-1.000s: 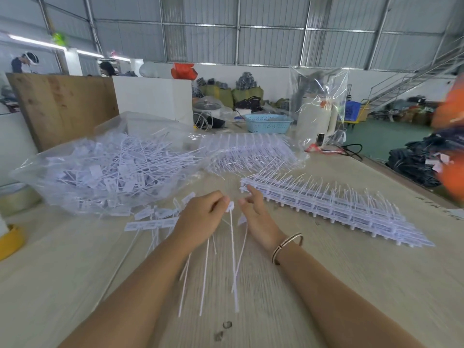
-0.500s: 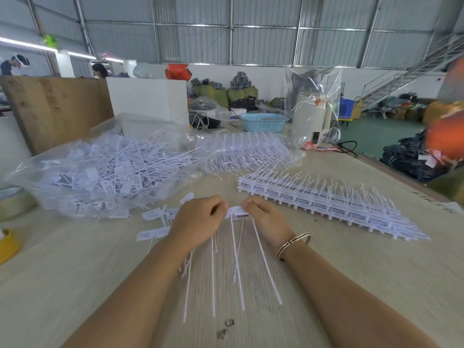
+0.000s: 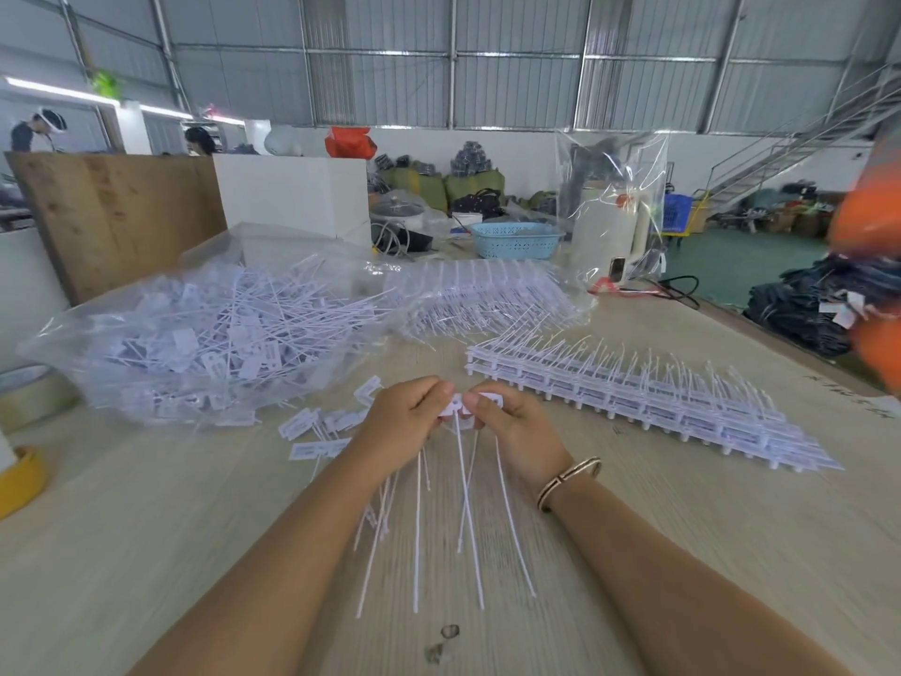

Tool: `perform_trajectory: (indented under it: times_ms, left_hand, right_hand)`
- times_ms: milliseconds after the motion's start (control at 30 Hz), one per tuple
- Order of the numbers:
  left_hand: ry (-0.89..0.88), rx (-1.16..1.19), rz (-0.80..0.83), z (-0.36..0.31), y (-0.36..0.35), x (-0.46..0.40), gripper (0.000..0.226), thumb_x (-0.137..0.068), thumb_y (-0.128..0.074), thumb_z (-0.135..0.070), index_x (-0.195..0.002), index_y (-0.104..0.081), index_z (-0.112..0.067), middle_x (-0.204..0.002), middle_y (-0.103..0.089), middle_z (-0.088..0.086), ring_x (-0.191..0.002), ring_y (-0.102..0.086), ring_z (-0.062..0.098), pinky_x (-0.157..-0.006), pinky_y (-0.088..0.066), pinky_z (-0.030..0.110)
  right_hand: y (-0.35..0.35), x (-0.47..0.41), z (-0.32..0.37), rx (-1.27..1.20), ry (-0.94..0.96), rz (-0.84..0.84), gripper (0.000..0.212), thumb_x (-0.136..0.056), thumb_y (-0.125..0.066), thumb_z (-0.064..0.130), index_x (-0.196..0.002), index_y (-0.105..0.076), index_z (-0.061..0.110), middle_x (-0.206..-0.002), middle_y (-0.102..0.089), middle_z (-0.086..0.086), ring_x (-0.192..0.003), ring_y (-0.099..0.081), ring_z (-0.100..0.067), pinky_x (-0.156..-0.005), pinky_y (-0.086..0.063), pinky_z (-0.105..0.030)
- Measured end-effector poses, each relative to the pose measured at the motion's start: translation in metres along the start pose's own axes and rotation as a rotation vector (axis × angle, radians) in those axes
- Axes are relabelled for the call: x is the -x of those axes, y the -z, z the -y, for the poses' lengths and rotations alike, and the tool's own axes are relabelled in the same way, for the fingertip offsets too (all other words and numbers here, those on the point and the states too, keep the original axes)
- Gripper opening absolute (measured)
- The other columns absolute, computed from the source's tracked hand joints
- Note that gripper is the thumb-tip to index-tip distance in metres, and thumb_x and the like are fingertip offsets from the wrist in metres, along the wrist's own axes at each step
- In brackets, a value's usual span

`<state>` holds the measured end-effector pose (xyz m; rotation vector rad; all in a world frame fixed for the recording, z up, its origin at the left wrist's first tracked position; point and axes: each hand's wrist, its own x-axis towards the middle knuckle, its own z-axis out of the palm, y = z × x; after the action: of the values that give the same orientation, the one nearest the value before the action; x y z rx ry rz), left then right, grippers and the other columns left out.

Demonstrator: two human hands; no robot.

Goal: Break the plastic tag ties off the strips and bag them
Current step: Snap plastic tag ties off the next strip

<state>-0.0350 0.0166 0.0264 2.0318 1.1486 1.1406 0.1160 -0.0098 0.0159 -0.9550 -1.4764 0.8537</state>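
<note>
A wooden counter (image 3: 146,519) is shown. At far left, a clear bag (image 3: 205,344) is filled with loose ties. A strip stack (image 3: 634,397) lies right, its long axis running far-left to near-right. A small tie strip (image 3: 463,407), tails pointing near, is pinched between left hand (image 3: 404,422) and right hand (image 3: 517,431).

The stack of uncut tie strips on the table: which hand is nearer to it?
Right. The right hand sits just short of the stack of uncut tie strips at its near-left end; the left hand is farther left, beyond the right hand.
</note>
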Motion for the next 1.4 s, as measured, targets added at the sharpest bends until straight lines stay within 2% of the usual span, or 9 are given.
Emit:
perform_trajectory:
  times_ms: [300,500,633,800,967,1100,1233,1300,1400]
  left_hand:
    - [0.05,0.153,-0.188,0.005,0.016,-0.001,0.043,-0.099,-0.042,-0.033,-0.058,-0.046,-0.02,-0.045,-0.047,-0.01,-0.045,-0.045,0.004,-0.046,-0.034,0.01]
    - [-0.044,-0.073,-0.126,0.003,0.013,0.006,0.049,-0.098,-0.044,-0.027,-0.052,-0.051,-0.04,-0.043,-0.047,-0.017,-0.043,-0.046,0.0,-0.054,-0.037,0.023]
    - [-0.023,-0.044,-0.115,0.002,0.017,0.006,0.036,-0.088,-0.042,-0.029,-0.054,-0.053,-0.033,-0.048,-0.053,-0.015,-0.043,-0.048,0.003,-0.052,-0.034,0.025]
    - [-0.064,-0.128,0.004,-0.004,0.016,0.01,0.024,-0.075,-0.035,-0.026,-0.059,-0.052,-0.022,-0.06,-0.054,0.016,-0.049,-0.042,0.02,-0.054,-0.034,0.033]
    - [-0.153,-0.216,0.013,-0.005,0.01,0.009,0.017,-0.083,-0.033,-0.016,-0.072,-0.046,-0.021,-0.066,-0.046,-0.004,-0.059,-0.044,0.017,-0.058,-0.035,0.034]
    - [-0.159,-0.235,0.066,-0.002,0.003,0.01,0.03,-0.091,-0.04,-0.005,-0.109,-0.04,-0.028,-0.086,-0.049,-0.01,-0.063,-0.048,0.002,-0.057,-0.035,0.018]
    - [-0.221,-0.289,0.116,-0.006,-0.002,0.015,0.038,-0.087,-0.043,-0.005,-0.12,-0.037,-0.024,-0.1,-0.05,-0.012,-0.064,-0.048,-0.006,-0.056,-0.033,0.014]
    - [-0.255,-0.405,0.029,-0.008,0.003,0.013,0.028,-0.089,-0.043,-0.012,-0.115,-0.046,-0.023,-0.103,-0.052,-0.013,-0.064,-0.048,-0.001,-0.06,-0.036,0.023]
    - [-0.219,-0.517,-0.079,-0.01,0.011,0.009,0.015,-0.093,-0.041,-0.021,-0.085,-0.053,-0.024,-0.07,-0.052,-0.014,-0.061,-0.05,0.011,-0.053,-0.031,0.025]
  right_hand:
    - [0.014,-0.005,-0.003,-0.011,0.05,-0.222,0.023,-0.093,-0.054,0.017,-0.073,-0.066,0.02,-0.065,-0.063,0.011,-0.056,-0.051,-0.004,-0.067,-0.044,-0.016]
    - [0.013,-0.008,-0.012,0.057,-0.121,-0.204,0.03,-0.092,-0.05,0.013,-0.062,-0.046,0.014,-0.059,-0.047,0.002,-0.057,-0.044,-0.008,-0.06,-0.037,-0.011]
    - [0.014,-0.013,-0.017,0.231,-0.26,-0.185,0.024,-0.092,-0.041,0.015,-0.069,-0.046,0.019,-0.073,-0.049,0.0,-0.077,-0.046,-0.02,-0.079,-0.034,-0.035]
    - [0.014,-0.012,-0.019,0.343,-0.241,-0.168,0.016,-0.092,-0.048,0.029,-0.105,-0.041,0.036,-0.102,-0.05,0.011,-0.108,-0.048,-0.017,-0.106,-0.03,-0.048]
    - [0.014,-0.006,-0.005,0.17,-0.15,-0.171,0.018,-0.096,-0.046,0.029,-0.112,-0.048,0.037,-0.119,-0.052,0.01,-0.118,-0.046,-0.012,-0.109,-0.027,-0.046]
    - [0.005,0.004,0.003,0.18,-0.07,-0.036,0.02,-0.094,-0.048,0.036,-0.1,-0.065,0.029,-0.106,-0.064,0.007,-0.107,-0.054,-0.009,-0.102,-0.034,-0.036]
    - [0.001,0.004,0.005,0.253,-0.029,0.013,0.016,-0.09,-0.057,0.022,-0.076,-0.064,0.02,-0.074,-0.056,0.003,-0.072,-0.049,-0.008,-0.071,-0.036,-0.02]
    - [0.005,0.002,0.004,0.225,-0.012,-0.012,0.02,-0.091,-0.057,0.013,-0.071,-0.06,0.014,-0.07,-0.051,-0.001,-0.069,-0.044,-0.012,-0.068,-0.034,-0.023]
    - [0.008,0.002,0.004,0.199,0.0,-0.024,0.021,-0.091,-0.056,0.014,-0.071,-0.057,0.011,-0.067,-0.046,0.0,-0.066,-0.041,-0.009,-0.065,-0.032,-0.02]
